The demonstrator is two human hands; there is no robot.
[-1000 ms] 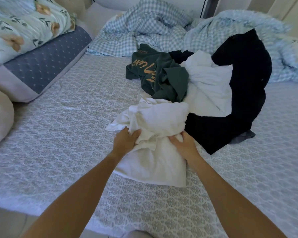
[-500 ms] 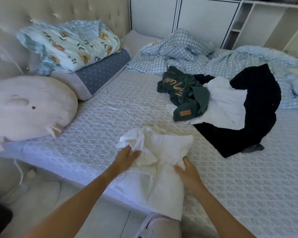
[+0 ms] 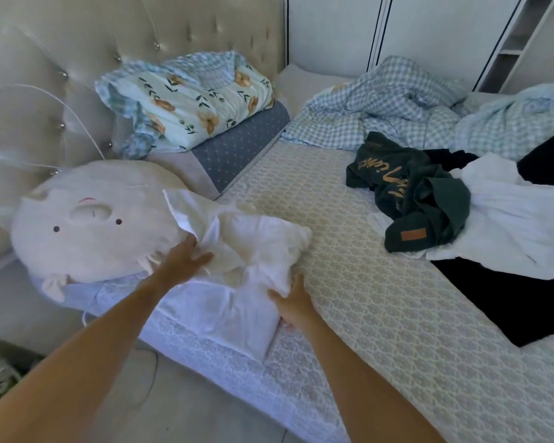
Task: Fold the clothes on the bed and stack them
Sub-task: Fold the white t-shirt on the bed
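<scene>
Writing: the green top [image 3: 419, 199] carries tan script lettering, upside down from the head view and not legible. A small tan patch [image 3: 414, 235] sits on its near fold; any text on it is too small to read.

White garment [image 3: 237, 266]: crumpled, lying on the near-left edge of the bed [image 3: 381, 330], its lower part hanging over the mattress side. Its far corner rests against the plush pillow [image 3: 87, 225].

Left hand [image 3: 183, 260]: fingers extended and spread, laid on the garment's left portion, not curled round it. Right hand [image 3: 293, 303]: at the garment's right edge, fingers tucked against the fold; whether they pinch the cloth cannot be told.

Pile at right, well apart from the hands: green top over a white shirt [image 3: 509, 225], both on a black garment [image 3: 509, 298].

Change against the frame half a second back: the garment lies further left, now touching the plush pillow, and is spread wider. The left hand has opened from a grasp to a flat contact. The pile has not moved on the bed
</scene>
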